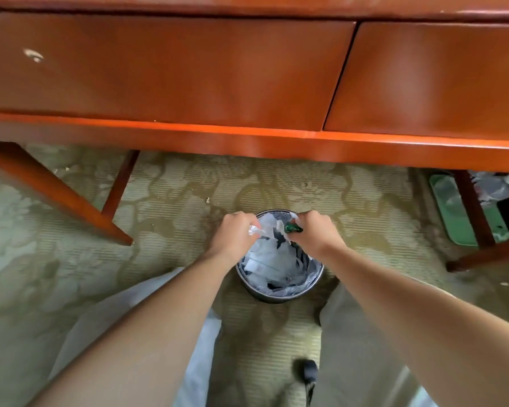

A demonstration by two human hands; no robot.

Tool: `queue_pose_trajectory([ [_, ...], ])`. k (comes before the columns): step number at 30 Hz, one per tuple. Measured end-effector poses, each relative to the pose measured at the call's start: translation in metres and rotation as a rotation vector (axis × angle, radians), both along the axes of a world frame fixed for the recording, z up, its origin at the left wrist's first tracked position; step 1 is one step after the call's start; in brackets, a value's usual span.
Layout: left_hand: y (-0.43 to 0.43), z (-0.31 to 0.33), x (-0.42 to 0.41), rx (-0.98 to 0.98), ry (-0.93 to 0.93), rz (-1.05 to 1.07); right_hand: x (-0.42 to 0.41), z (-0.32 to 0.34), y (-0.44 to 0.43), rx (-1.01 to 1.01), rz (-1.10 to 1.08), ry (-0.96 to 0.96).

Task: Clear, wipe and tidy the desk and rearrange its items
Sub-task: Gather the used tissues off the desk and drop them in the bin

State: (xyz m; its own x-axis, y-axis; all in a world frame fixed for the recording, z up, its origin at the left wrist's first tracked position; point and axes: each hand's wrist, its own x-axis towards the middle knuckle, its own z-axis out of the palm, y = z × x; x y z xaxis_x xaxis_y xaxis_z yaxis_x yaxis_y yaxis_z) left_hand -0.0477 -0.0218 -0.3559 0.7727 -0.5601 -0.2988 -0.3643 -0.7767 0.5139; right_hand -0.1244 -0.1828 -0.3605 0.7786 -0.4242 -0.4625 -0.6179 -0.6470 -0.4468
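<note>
The wooden desk [188, 83] spans the upper frame. At centre, a round bin [276, 298] full of white scraps stands on the carpet [71, 259]. Over the bin's far rim, the left hand [232, 233] pinches crumpled white paper [254, 230] in curled fingers, and the right hand [312, 230] clenches a small green object [293, 229].

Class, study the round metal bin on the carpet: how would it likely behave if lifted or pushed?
The bin probably lifts easily: it holds mostly crumpled paper. Its shiny wall suggests stiff metal, perhaps slippery to grip. Pushed low, it would likely drag on the carpet; pushed near the rim, it might tip.
</note>
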Motion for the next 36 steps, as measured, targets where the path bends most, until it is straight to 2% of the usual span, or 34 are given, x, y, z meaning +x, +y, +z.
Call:
queue_pose_trajectory([
  [6,-0.014,-0.054,0.013,0.023,0.169,0.018,0.011,-0.051,-0.009,0.053,0.003,0.103],
  [9,-0.015,-0.075,0.016,0.089,0.262,-0.063,0.011,-0.067,-0.011,0.041,0.055,0.167],
  [12,-0.012,-0.084,0.015,0.150,0.281,-0.118,0.010,-0.072,-0.011,0.027,0.083,0.192],
  [17,-0.011,-0.084,0.018,0.187,0.233,-0.217,0.012,-0.076,-0.009,0.038,0.086,0.171],
  [27,0.010,-0.060,0.026,0.232,0.116,-0.270,0.017,-0.063,0.000,0.074,0.091,0.159],
  [36,0.026,0.007,0.014,0.288,-0.010,-0.309,0.008,-0.009,0.015,0.027,0.222,0.112],
])
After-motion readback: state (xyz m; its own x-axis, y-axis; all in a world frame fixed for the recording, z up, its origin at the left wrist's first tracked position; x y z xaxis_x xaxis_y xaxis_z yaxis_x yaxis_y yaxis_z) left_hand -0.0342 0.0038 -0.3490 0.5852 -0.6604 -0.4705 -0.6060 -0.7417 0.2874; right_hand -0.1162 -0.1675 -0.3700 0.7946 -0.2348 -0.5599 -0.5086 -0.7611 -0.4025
